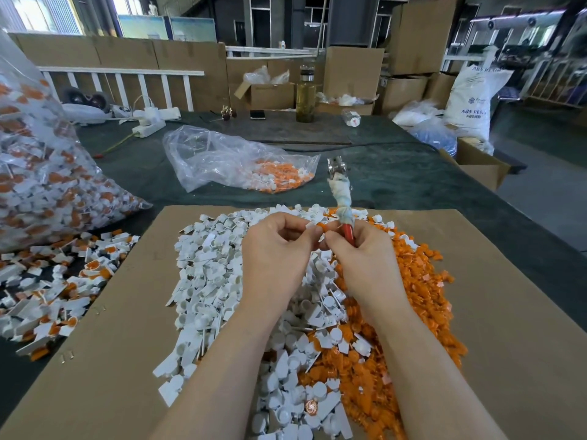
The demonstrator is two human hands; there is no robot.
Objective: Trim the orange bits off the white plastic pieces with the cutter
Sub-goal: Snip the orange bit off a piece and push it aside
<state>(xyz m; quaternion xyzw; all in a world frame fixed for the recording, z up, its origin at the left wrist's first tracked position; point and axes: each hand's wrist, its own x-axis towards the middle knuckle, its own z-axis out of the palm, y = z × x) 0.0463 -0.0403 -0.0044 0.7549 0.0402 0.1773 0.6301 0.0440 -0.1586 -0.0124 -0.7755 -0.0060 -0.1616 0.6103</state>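
While the right hand (355,249) grips the cutter (341,192) with its blades pointing away and idle, the left hand (279,246) pinches a white piece (313,224) above the sorted piles, both working its orange bit (321,227) free

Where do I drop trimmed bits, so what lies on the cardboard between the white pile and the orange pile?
Head view: no bare gap. The white pile and orange pile meet and mix under both forearms.
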